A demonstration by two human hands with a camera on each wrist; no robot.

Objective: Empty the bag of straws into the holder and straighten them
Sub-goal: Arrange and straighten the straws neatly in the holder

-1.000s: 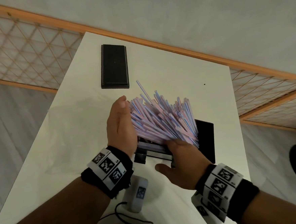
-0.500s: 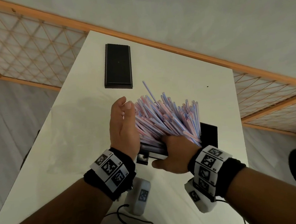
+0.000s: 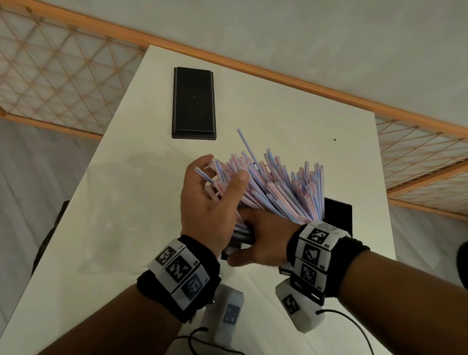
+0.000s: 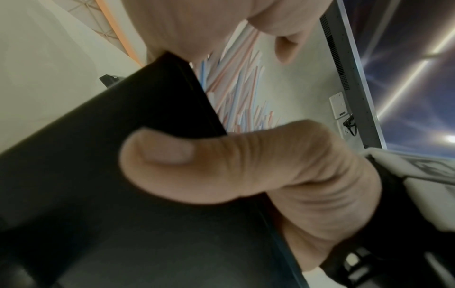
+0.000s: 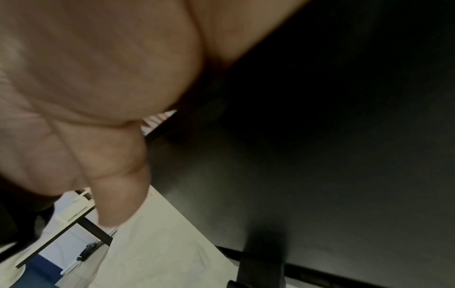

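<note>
Item: pink-and-blue striped plastic straws (image 3: 281, 190), fanned leftward in black box holder (image 3: 337, 211). My left hand (image 3: 209, 201) cups them to gather upright; right hand (image 3: 265, 241) clasps the holder's near wall, steadying it.

Looks like an office or meeting room more than a home. Plain white tabletop (image 3: 135, 212) on grey wood-look flooring (image 3: 19, 178), with wooden lattice screens (image 3: 39, 66) at 10 and 3 o'clock. The left wrist view catches a big wall-mounted screen (image 4: 369, 78) at 2 o'clock with wall sockets (image 4: 341, 109) beside it, and the right wrist view shows more white desks (image 5: 74, 206) at 7 o'clock.
</note>
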